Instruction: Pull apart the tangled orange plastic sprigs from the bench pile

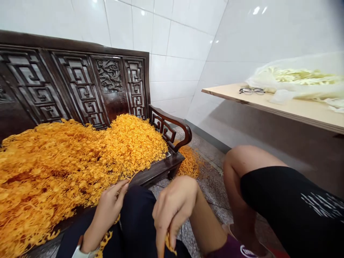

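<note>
A big heap of orange plastic sprigs [67, 157] covers the seat of a dark carved wooden bench [80, 79]. My left hand [109, 208] reaches toward the heap's near edge, its fingers curled on an orange strand [105, 240] that hangs below my wrist. My right hand [172, 211] hangs over my lap with its fingers pinched on a small orange piece [169, 246]. Both hands sit above my dark shorts.
More orange sprigs [189, 161] lie on the stone floor past the bench's armrest [172, 125]. A wooden shelf [295, 107] at the right carries glasses [252, 91] and a plastic bag of pale yellow pieces [301, 80]. Another person's bare knee and black shorts [282, 204] are close on my right.
</note>
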The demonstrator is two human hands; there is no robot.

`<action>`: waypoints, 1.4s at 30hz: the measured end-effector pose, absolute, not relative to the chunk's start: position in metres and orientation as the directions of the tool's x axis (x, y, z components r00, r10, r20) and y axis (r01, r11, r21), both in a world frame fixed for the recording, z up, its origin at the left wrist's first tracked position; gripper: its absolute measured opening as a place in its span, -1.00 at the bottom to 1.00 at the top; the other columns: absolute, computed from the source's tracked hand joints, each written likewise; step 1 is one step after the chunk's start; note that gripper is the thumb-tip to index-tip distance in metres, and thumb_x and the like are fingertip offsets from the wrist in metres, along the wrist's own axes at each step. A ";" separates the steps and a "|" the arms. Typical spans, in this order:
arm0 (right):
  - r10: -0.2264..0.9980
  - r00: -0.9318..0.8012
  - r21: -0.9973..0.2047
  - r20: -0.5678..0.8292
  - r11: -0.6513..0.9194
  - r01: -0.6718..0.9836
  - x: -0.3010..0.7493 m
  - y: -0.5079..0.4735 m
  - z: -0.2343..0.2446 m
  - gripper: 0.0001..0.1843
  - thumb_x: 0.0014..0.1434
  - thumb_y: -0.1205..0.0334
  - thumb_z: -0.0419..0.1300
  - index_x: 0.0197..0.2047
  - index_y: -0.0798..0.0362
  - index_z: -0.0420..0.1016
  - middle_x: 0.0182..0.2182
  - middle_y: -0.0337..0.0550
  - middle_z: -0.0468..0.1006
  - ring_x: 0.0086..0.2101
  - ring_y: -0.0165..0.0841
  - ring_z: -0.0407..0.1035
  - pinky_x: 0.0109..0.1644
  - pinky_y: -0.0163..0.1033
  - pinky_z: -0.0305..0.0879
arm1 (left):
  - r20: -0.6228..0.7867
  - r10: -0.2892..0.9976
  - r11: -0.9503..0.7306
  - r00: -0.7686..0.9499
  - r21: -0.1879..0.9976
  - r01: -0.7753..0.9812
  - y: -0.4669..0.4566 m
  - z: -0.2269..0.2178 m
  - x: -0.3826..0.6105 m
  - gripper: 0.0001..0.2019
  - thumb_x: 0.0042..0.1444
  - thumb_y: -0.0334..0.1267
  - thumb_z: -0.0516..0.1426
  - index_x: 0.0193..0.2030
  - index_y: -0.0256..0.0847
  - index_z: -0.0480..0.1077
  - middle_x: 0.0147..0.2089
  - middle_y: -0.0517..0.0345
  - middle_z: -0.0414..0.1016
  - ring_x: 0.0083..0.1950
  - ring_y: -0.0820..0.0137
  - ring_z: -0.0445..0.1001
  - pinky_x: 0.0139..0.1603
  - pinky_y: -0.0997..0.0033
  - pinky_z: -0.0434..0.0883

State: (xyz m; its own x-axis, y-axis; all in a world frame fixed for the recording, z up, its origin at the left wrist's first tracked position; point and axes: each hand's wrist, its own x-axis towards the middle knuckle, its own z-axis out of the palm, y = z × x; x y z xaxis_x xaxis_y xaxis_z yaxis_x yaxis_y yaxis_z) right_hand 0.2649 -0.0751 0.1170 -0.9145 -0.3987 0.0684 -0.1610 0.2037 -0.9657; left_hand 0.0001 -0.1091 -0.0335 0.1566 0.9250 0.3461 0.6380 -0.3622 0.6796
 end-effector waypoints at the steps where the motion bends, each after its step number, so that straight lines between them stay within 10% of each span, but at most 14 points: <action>1: -0.387 -0.915 -0.972 0.116 0.146 -0.185 0.257 -0.065 0.121 -0.84 0.30 0.16 0.34 -0.19 0.04 0.73 -0.22 0.08 0.69 -0.18 -0.20 0.64 0.01 -0.23 0.50 | 0.329 0.930 -0.355 0.165 0.684 0.637 -0.110 -0.033 0.003 -0.62 0.45 0.04 0.06 0.11 -0.07 0.61 0.09 0.11 0.67 0.08 0.22 0.67 0.09 0.32 0.60; 3: 0.024 -0.962 -0.962 0.272 0.038 -0.271 0.240 -0.035 0.122 -0.73 0.22 -0.01 0.42 -0.22 0.04 0.69 -0.31 0.04 0.69 -0.30 -0.23 0.60 -0.13 -0.20 0.52 | 0.301 0.937 -0.342 0.177 0.689 0.639 -0.111 -0.034 0.007 -0.61 0.46 0.03 0.04 0.13 -0.06 0.60 0.11 0.11 0.67 0.09 0.21 0.67 0.10 0.29 0.59; 6: 0.784 -0.556 -0.895 0.277 0.001 -0.446 0.217 0.010 0.116 -0.48 0.28 -0.29 0.24 -0.09 0.03 0.58 -0.20 0.00 0.67 -0.33 -0.34 0.49 -0.24 -0.25 0.48 | 0.287 0.944 -0.320 0.160 0.694 0.645 -0.109 -0.034 0.009 -0.61 0.46 0.03 0.04 0.11 -0.08 0.61 0.09 0.09 0.67 0.08 0.19 0.67 0.08 0.27 0.58; 9: 0.944 -0.300 -0.904 0.140 -0.002 -0.428 0.200 0.027 0.105 -0.54 0.34 -0.16 0.19 0.05 0.04 0.52 -0.06 -0.02 0.63 -0.28 -0.38 0.45 -0.25 -0.29 0.42 | 0.302 0.944 -0.316 0.136 0.701 0.640 -0.107 -0.033 0.010 -0.61 0.46 0.01 0.05 0.10 -0.12 0.61 0.08 0.05 0.68 0.07 0.18 0.67 0.05 0.29 0.58; 14: 0.868 -0.366 -0.924 0.335 0.379 0.054 0.202 0.001 0.068 -0.68 0.35 -0.01 0.23 -0.12 0.08 0.62 -0.18 -0.12 0.63 -0.19 -0.37 0.45 -0.12 -0.29 0.31 | 0.387 0.901 -0.417 0.194 0.656 0.629 -0.110 -0.025 0.013 -0.67 0.48 -0.08 0.05 0.11 -0.07 0.61 0.01 0.04 0.69 -0.03 0.22 0.65 -0.03 0.29 0.55; 17: 0.721 -0.666 -0.832 0.190 0.479 0.281 0.215 -0.013 0.040 -0.58 0.38 -0.09 0.21 -0.28 0.10 0.59 -0.37 -0.21 0.57 -0.33 -0.40 0.39 -0.20 -0.29 0.25 | 0.432 0.859 -0.503 0.277 0.605 0.618 -0.113 -0.024 0.014 -0.70 0.47 -0.19 0.06 0.12 -0.05 0.61 -0.02 0.04 0.68 -0.04 0.22 0.60 -0.02 0.25 0.51; 21: 0.565 -0.825 -0.961 0.015 0.237 0.144 0.229 -0.026 0.009 -0.52 0.36 -0.19 0.20 -0.18 0.12 0.56 -0.41 -0.23 0.54 -0.40 -0.41 0.38 -0.26 -0.29 0.30 | 0.461 0.825 -0.557 0.326 0.570 0.604 -0.114 -0.027 0.013 -0.67 0.47 -0.32 0.03 0.14 -0.06 0.60 0.08 0.00 0.65 0.04 0.21 0.57 0.10 0.18 0.48; 25: 0.765 -0.640 -0.996 0.073 0.088 -0.008 0.229 -0.039 -0.009 -0.53 0.24 -0.18 0.34 -0.23 0.11 0.49 -0.42 -0.22 0.54 -0.42 -0.43 0.37 -0.29 -0.32 0.27 | 0.437 0.839 -0.542 0.323 0.620 0.568 -0.114 -0.029 0.014 -0.68 0.47 -0.33 0.03 0.14 -0.07 0.58 0.07 0.05 0.66 0.04 0.25 0.59 0.09 0.22 0.47; 33: 0.970 0.076 -0.969 0.232 0.237 -0.073 0.259 -0.019 -0.017 -0.46 0.28 -0.35 0.18 -0.30 0.01 0.37 -0.48 -0.29 0.38 -0.51 -0.44 0.17 -0.43 -0.33 0.14 | 0.216 0.920 -0.361 0.328 0.795 0.487 -0.127 -0.025 0.017 -0.65 0.41 -0.34 0.04 0.22 -0.06 0.49 -0.18 0.14 0.68 -0.12 0.34 0.66 -0.03 0.39 0.52; 37: 0.948 -0.162 -0.959 0.276 0.283 0.025 0.286 -0.045 0.026 -0.66 0.14 -0.06 0.46 -0.31 0.04 0.58 -0.39 -0.16 0.57 -0.37 -0.35 0.41 -0.26 -0.26 0.34 | 0.276 0.940 -0.342 0.202 0.777 0.529 -0.121 -0.029 0.007 -0.72 0.43 -0.18 0.08 0.14 -0.06 0.56 -0.03 0.07 0.69 -0.05 0.28 0.68 0.01 0.36 0.56; 39: 0.724 -0.640 -0.933 0.258 0.359 0.030 0.289 -0.065 0.057 -0.78 0.25 0.03 0.41 -0.19 0.01 0.67 -0.27 -0.09 0.67 -0.28 -0.31 0.52 -0.14 -0.23 0.45 | 0.292 0.945 -0.324 0.146 0.786 0.526 -0.115 -0.034 0.003 -0.72 0.44 -0.10 0.09 0.08 -0.07 0.58 0.00 0.06 0.69 -0.05 0.26 0.69 0.00 0.35 0.59; 42: -0.145 -0.955 -0.847 0.257 0.443 -0.295 0.276 -0.069 0.098 -0.79 0.28 0.04 0.39 -0.11 -0.04 0.72 -0.22 -0.07 0.73 -0.27 -0.37 0.62 -0.10 -0.37 0.51 | 0.313 0.940 -0.334 0.132 0.777 0.534 -0.107 -0.043 0.004 -0.72 0.43 -0.06 0.10 0.04 -0.06 0.60 -0.03 0.05 0.69 -0.06 0.25 0.70 -0.04 0.36 0.61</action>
